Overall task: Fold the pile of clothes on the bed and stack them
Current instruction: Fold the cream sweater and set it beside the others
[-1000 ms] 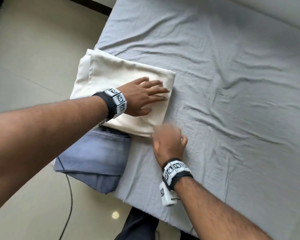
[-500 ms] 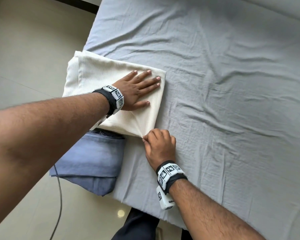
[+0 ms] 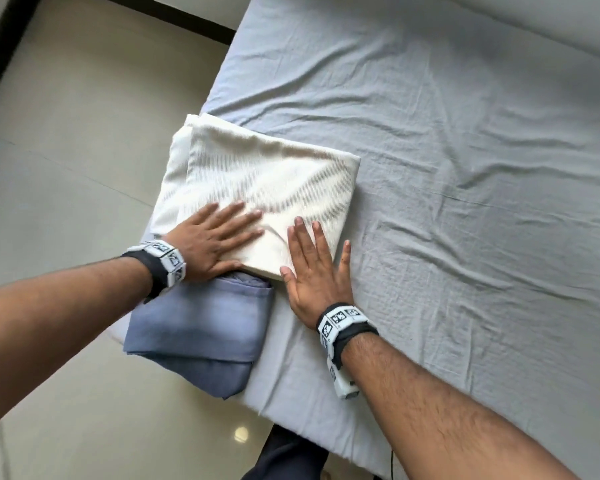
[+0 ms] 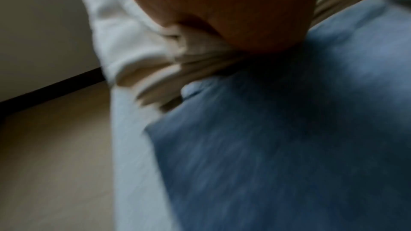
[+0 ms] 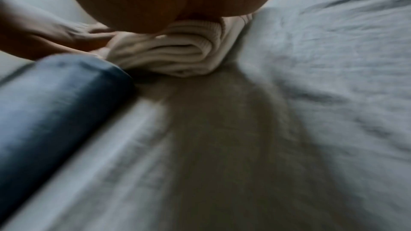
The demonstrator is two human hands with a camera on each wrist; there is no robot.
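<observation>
Head view: a folded cream ribbed-knit garment point(image 3: 264, 188) lies at the near left corner of a bed covered with a wrinkled grey cotton sheet point(image 3: 465, 168). Its near edge overlaps a folded blue woven garment point(image 3: 198, 327), which sits at the bed's corner and partly overhangs the beige tiled floor point(image 3: 66, 150). The left hand point(image 3: 212, 244) lies flat on the cream garment's near left part, fingers straight and slightly spread, gripping nothing. The right hand point(image 3: 312, 268) lies flat too, fingers straight over the garment's near right corner, the little finger on the sheet just beside it, also gripping nothing. A small ridge of fabric rises between the two hands.

Left wrist view: blurred. The heel of the left hand presses the cream layers, whose stacked edges show above the blue cloth.

Right wrist view: blurred. The rounded fold of the cream garment shows several soft layers under the palm; the blue garment lies to the left.

The knit looks soft, light and springy, likely to slump or unfold if lifted by one edge. It would be best taken with flat hands slid under both sides, or pinched through all layers at the folded edge.
</observation>
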